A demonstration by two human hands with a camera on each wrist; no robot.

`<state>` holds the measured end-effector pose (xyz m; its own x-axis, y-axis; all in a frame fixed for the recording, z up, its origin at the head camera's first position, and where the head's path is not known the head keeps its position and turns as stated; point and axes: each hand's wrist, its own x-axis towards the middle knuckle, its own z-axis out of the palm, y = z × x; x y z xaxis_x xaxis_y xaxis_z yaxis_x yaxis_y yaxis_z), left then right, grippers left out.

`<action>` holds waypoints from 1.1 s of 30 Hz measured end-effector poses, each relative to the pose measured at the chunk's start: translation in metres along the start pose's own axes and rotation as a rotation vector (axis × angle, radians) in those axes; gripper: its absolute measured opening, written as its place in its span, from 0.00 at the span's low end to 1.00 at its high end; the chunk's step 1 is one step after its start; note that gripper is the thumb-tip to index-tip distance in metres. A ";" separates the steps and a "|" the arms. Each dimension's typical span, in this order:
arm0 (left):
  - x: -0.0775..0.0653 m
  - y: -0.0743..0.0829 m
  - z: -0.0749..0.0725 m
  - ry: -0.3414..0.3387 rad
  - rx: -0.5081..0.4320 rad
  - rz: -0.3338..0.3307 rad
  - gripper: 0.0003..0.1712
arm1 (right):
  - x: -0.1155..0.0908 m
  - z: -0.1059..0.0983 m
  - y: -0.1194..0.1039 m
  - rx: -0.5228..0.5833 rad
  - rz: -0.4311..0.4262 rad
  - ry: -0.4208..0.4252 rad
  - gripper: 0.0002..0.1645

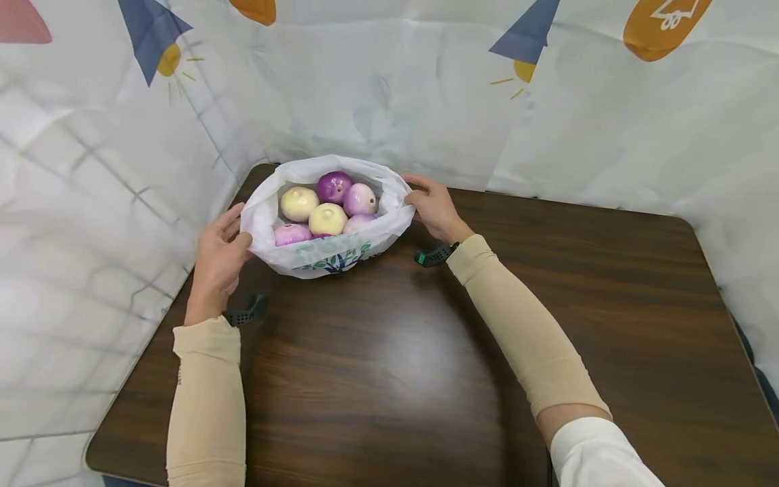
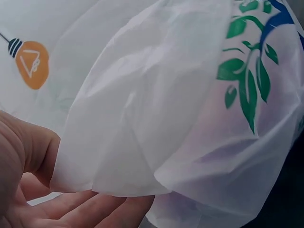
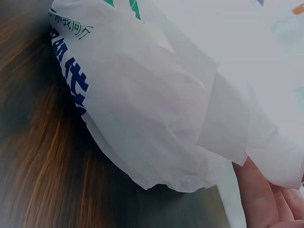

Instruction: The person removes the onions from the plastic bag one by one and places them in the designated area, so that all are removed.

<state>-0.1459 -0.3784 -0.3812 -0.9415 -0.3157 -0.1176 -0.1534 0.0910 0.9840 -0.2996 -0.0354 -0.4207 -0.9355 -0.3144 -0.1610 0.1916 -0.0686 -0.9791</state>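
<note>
A white plastic bag (image 1: 328, 258) with a green-and-blue tree print stands with its mouth spread wide near the table's far left corner. Inside lie several onions, among them a dark purple onion (image 1: 335, 186), a pale yellow onion (image 1: 299, 203) and a light purple onion (image 1: 360, 199). My left hand (image 1: 218, 260) pinches the left side of the rim between thumb and fingers. On the opposite side, my right hand (image 1: 435, 208) pinches the rim too. Thin folded plastic (image 2: 123, 156) hangs over the fingers in the left wrist view. The lower onions are partly hidden by the bag's front wall.
The dark brown wooden table (image 1: 377, 379) stretches to the right and toward me. White printed sheeting (image 1: 365, 88) hangs close behind the table and along its left side. A dark band with a small device (image 1: 437, 256) sits on each wrist.
</note>
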 end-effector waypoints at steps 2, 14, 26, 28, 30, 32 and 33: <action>0.002 0.000 0.000 -0.019 0.033 -0.005 0.39 | -0.002 -0.006 0.001 0.006 -0.002 0.006 0.30; 0.007 0.000 0.013 -0.074 0.221 0.023 0.39 | -0.023 -0.044 0.005 -0.011 -0.015 0.038 0.27; 0.009 0.004 0.030 -0.158 0.302 0.067 0.40 | -0.047 -0.067 0.004 -0.065 -0.019 0.088 0.26; 0.011 0.004 0.032 -0.171 0.316 0.079 0.40 | -0.050 -0.069 0.003 -0.063 -0.026 0.099 0.26; 0.012 0.006 0.033 -0.182 0.329 0.087 0.40 | -0.053 -0.072 0.003 -0.057 -0.033 0.108 0.26; 0.013 0.007 0.034 -0.192 0.342 0.089 0.40 | -0.055 -0.073 0.003 -0.048 -0.040 0.115 0.26; 0.013 0.008 0.035 -0.198 0.349 0.089 0.40 | -0.057 -0.074 0.003 -0.049 -0.041 0.117 0.26</action>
<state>-0.1701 -0.3493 -0.3800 -0.9901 -0.1071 -0.0912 -0.1292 0.4358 0.8907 -0.2678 0.0525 -0.4236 -0.9711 -0.1994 -0.1314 0.1404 -0.0316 -0.9896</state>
